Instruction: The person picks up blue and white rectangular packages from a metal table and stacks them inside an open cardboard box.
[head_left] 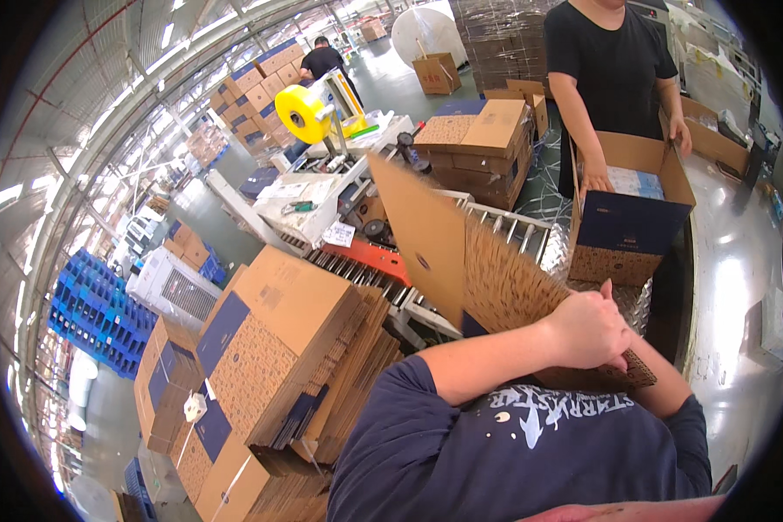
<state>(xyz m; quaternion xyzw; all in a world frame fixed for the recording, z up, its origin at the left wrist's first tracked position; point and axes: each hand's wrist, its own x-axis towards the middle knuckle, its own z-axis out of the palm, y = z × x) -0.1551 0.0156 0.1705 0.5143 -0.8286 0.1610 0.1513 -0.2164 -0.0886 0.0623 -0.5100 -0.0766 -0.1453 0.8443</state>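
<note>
A partly unfolded cardboard box (513, 283), brown with a small print and one plain flap raised high, leans in front of my body. My left hand (585, 331) is closed, its fingers curled over the box's edge near my chest. Right behind it, my right hand (608, 290) shows only some fingertips; it seems to grip the same cardboard, and the rest of it is hidden. Across from me, a co-worker in a black shirt has both hands at an open box (622, 226) with a dark blue panel, holding white and light blue packs (635, 183).
Stacks of flat cardboard boxes (270, 339) rise at my left. A roller conveyor (518, 230) runs past the raised flap, beside a taping machine with a yellow tape roll (300, 113). More flattened boxes (478, 143) stand beyond it. A metal table (726, 287) lies at right.
</note>
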